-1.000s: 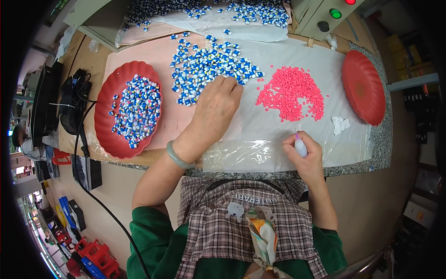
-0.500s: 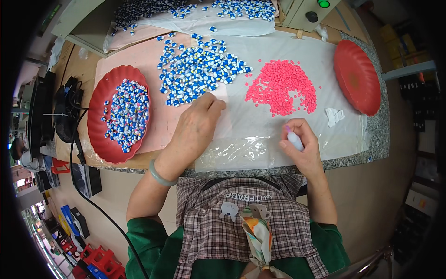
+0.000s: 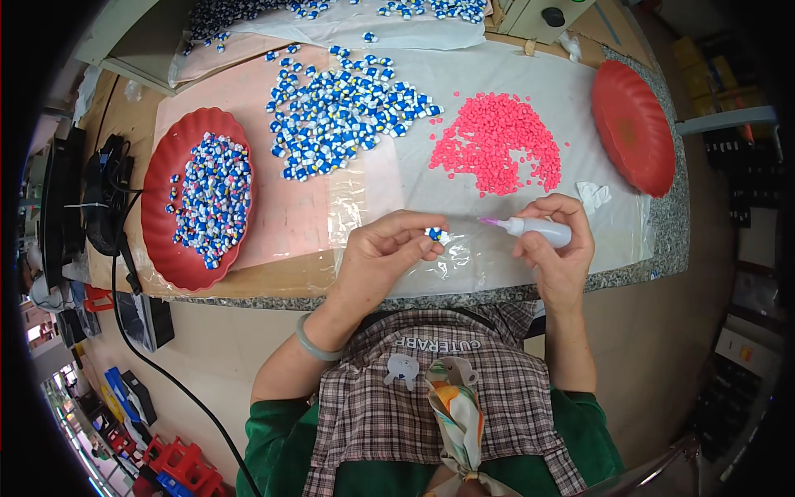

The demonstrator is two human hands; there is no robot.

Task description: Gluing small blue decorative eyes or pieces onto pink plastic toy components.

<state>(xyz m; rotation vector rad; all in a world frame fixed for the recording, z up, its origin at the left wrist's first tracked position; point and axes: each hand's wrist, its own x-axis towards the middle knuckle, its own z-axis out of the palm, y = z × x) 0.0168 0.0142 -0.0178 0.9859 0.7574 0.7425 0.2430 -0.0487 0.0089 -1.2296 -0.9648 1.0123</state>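
Between the fingertips of my left hand (image 3: 383, 253) is a small blue-and-white piece (image 3: 435, 235), pinched over the plastic-covered table front. My right hand (image 3: 561, 240) grips a small white squeeze bottle (image 3: 542, 231) whose thin purple tip points left toward that piece, a short gap apart. Beyond my left hand spreads a pile of like blue-and-white pieces (image 3: 331, 116) with touches of yellow. Small pink pieces (image 3: 505, 137) lie in a heap beyond my right hand.
At the left, a red scalloped tray (image 3: 157, 211) holds many blue-and-white pieces with pink bits. Another red tray (image 3: 633, 124) lies at the far right, beside a crumpled white tissue (image 3: 593, 195). More pieces sit under a grey box frame (image 3: 137, 45) at the back.
My left hand has drawn back from the blue-and-white pile toward the middle, now with a piece in its fingertips. My right hand has turned the bottle so its tip points left.
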